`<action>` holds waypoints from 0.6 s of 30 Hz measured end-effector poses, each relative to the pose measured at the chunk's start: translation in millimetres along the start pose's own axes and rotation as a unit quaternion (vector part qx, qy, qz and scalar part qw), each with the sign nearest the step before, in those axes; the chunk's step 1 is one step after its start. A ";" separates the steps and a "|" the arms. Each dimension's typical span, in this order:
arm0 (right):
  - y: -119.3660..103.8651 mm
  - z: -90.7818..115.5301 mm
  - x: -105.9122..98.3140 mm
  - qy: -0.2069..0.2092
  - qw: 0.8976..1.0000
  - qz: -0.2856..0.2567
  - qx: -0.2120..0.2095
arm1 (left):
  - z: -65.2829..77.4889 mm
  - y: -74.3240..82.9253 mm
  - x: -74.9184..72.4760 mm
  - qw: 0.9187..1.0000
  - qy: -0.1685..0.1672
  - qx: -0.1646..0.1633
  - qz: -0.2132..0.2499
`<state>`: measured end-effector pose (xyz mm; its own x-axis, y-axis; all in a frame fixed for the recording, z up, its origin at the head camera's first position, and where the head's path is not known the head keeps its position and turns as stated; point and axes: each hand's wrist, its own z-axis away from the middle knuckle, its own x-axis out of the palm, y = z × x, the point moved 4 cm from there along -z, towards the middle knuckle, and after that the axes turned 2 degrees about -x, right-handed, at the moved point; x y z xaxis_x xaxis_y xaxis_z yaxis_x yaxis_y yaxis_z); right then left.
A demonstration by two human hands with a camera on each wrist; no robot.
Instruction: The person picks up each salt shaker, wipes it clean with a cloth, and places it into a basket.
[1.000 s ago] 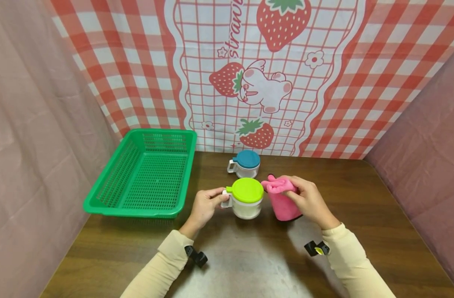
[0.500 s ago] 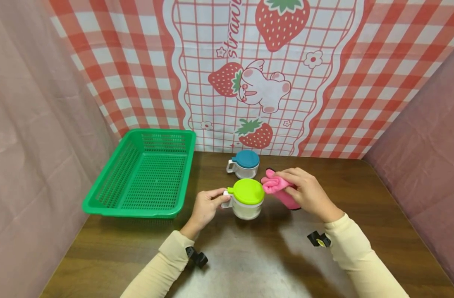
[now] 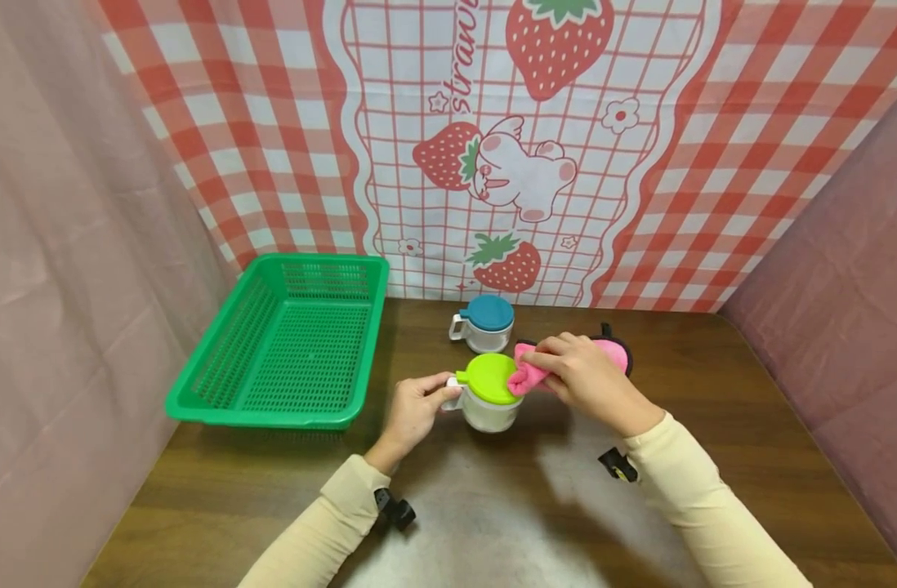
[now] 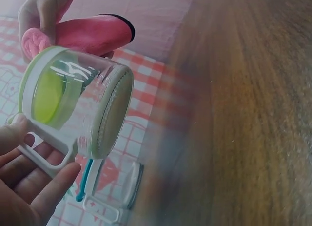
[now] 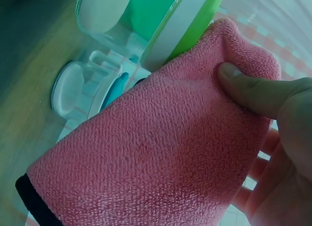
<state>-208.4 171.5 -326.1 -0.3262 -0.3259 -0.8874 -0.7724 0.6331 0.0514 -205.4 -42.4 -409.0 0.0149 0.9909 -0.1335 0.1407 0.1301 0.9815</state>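
- One clear lime-lidded jar (image 3: pixel 490 394) is held just above the wood-grain table (image 3: pixel 463 531), between the two hands and in front of a teal-lidded jar.
- Its white side handle (image 4: pixel 70 150) is pinched by the left hand (image 3: pixel 412 412), the thumb set on one side and the fingers on the other.
- A folded pink terry cloth (image 5: pixel 146 148) with black edging is pinched by the right hand (image 3: pixel 591 380); the thumb is pressed on its near face, and the other fingers are partly hidden behind it.
- The cloth's bunched end is laid against the right edge of the lime-green lid (image 3: pixel 488 376).
- The teal-lidded jar (image 3: pixel 487 328) is stood upright on the table, its white handle turned left, near the backdrop.
- Lettering is printed sideways on the red-and-white strawberry backdrop (image 3: pixel 287 106): "straw" can be read, and the rest is cut by the top edge.
- White streaks are seen on the held jar's wall in the left wrist view; whether they are print or glare cannot be told.
- A green perforated basket (image 3: pixel 261 420) is set at the left, well apart from both jars.
- Cream sleeves (image 3: pixel 309 531) are worn on both arms.
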 end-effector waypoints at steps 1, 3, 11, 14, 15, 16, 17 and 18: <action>-0.5 -0.1 0.6 -0.002 1.000 0.005 0.000 | 0.2 0.1 0.7 1.000 0.000 -0.001 -0.003; -1.5 0.1 1.5 -0.004 1.000 0.010 -0.001 | 0.2 -1.1 1.9 1.000 0.002 -0.002 -0.004; -7.0 1.1 3.8 -0.001 0.999 0.028 -0.016 | -7.5 -31.7 6.3 1.000 0.009 0.005 0.015; -8.8 1.1 3.7 -0.001 0.999 0.028 -0.017 | -5.5 -26.4 6.0 1.000 0.011 0.004 0.016; -9.2 0.8 3.7 -0.002 0.999 0.029 -0.017 | -5.8 -26.6 5.9 1.000 0.013 0.003 0.016; -9.7 0.5 3.9 -0.002 0.999 0.029 -0.019 | -5.9 -26.5 5.8 1.000 0.014 0.002 0.015; -10.1 -0.1 3.8 0.000 0.999 0.030 -0.021 | -5.9 -26.1 5.6 1.000 0.016 0.002 0.012; -10.5 -0.7 3.7 0.000 0.999 0.031 -0.023 | -6.2 -25.8 5.4 1.000 0.016 -0.001 0.010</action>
<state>-201.9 163.1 -329.7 -0.3743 -0.2877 -0.8816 -0.7750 0.6190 0.1270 -215.0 -40.2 -434.2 -0.0144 0.9940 -0.1086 0.1378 0.1096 0.9844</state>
